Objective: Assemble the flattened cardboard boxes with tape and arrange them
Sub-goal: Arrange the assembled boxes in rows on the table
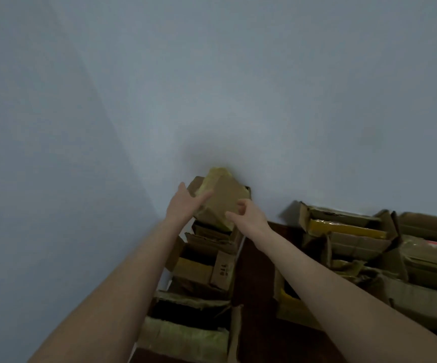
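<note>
Two hands [186, 204] [247, 214] seemingly hold one tilted box [224, 196].

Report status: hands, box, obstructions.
Left hand flat against taped box, right hand pinching its corner. Box tilted atop wall-side stack. Nothing seen blocking.

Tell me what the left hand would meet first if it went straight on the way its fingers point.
The left hand points up and right at the tilted taped box; its fingertips look to be against the box's left side, so the box comes first. Depth is unclear.
</note>
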